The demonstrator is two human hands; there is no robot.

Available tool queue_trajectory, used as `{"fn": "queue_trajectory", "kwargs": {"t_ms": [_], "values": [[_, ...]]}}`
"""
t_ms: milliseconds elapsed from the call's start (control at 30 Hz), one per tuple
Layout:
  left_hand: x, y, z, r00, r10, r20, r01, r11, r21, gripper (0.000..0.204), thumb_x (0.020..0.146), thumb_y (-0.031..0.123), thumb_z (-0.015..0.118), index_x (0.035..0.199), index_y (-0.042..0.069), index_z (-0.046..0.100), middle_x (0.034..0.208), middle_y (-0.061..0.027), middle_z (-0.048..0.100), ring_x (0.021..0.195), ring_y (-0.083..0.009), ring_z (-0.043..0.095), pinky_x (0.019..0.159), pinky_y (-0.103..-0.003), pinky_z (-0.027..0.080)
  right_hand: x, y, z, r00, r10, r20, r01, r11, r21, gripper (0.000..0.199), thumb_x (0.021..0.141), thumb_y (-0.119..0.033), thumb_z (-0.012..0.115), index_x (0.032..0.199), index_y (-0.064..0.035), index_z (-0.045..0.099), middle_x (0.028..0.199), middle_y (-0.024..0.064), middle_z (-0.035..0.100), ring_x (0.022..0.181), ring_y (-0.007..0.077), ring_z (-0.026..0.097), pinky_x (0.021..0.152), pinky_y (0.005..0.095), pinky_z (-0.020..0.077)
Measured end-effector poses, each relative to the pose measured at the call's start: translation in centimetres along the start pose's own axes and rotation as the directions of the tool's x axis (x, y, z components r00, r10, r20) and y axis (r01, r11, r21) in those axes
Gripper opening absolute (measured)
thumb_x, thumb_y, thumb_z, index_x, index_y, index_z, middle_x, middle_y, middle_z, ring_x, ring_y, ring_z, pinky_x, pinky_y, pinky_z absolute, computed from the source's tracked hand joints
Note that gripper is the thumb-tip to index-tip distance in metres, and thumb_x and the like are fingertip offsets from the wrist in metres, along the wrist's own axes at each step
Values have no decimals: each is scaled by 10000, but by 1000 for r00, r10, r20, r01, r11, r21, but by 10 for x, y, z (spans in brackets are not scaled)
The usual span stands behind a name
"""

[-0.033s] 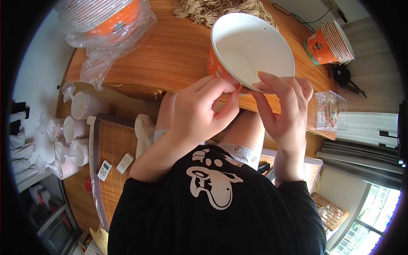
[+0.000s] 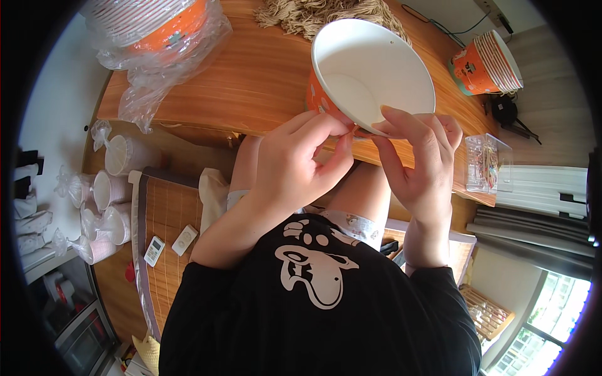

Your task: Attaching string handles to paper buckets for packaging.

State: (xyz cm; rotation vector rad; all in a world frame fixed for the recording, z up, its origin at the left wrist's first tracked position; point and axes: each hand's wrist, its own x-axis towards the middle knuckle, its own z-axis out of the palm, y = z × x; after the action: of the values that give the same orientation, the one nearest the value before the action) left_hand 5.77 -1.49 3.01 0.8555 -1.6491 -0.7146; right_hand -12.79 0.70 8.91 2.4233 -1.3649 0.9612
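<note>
A large paper bucket (image 2: 351, 59), white inside and orange outside, stands tilted at the table's near edge with its mouth toward me. At its near rim, my left hand (image 2: 301, 156) is closed, thumb and forefinger pinched together. Something tiny and reddish shows by those fingertips, too small to name. My right hand (image 2: 417, 153) grips the same rim a little to the right, with fingertips over the inside and the thumb below. One small hole shows in the bucket's far wall, just under the rim.
Beige strings (image 2: 332, 15) lie behind the bucket on the wooden table (image 2: 219, 81). Plastic-wrapped stacked buckets (image 2: 169, 31) stand far left. At right are another bucket stack (image 2: 483, 66), a black tool (image 2: 505, 111) and a clear box (image 2: 486, 163) of small items. Bagged tubs (image 2: 113, 188) sit at left.
</note>
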Motion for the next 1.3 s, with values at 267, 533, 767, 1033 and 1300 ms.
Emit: {"fn": "queue_trajectory", "kwargs": {"t_ms": [267,533,767,1033,1300], "values": [[-2,-2,3,999,-19,25,19,999,29,116,781,35,713,881,66,662,745,-35,648,554,-159,574,496,-287,437,-4,1,-5,1000,-2,4,2,1000,8,412,787,-60,781,1174,-140,665,840,-77,701,839,127,642,933,378,363],[-2,1,4,999,-7,42,7,1000,-23,108,791,38,693,891,60,660,729,-28,633,531,-143,526,489,-284,411,-8,0,-8,999,0,42,-1,1000,25,430,785,-74,785,1191,-138,660,865,-72,707,862,134,644,939,382,362],[-3,3,5,999,-38,28,40,997,-71,72,818,41,692,884,52,668,721,-41,628,533,-141,525,488,-284,408,-5,1,-15,997,10,80,-16,997,80,407,807,-62,758,1197,-122,657,898,-57,718,880,150,648,940,383,361],[-5,5,8,999,-39,-15,37,997,-71,61,843,58,719,883,50,674,735,-45,649,547,-142,560,500,-275,432,42,12,-29,973,-37,230,-4,984,177,350,813,-17,728,1134,-149,681,940,-21,742,942,218,651,934,368,426],[-10,1,12,999,-45,-17,43,997,-65,97,872,90,739,905,35,666,737,-52,660,529,-135,558,500,-261,434,60,27,-20,851,-189,490,39,953,300,316,808,-30,732,1093,-137,649,897,13,706,963,244,649,995,382,425]]}}
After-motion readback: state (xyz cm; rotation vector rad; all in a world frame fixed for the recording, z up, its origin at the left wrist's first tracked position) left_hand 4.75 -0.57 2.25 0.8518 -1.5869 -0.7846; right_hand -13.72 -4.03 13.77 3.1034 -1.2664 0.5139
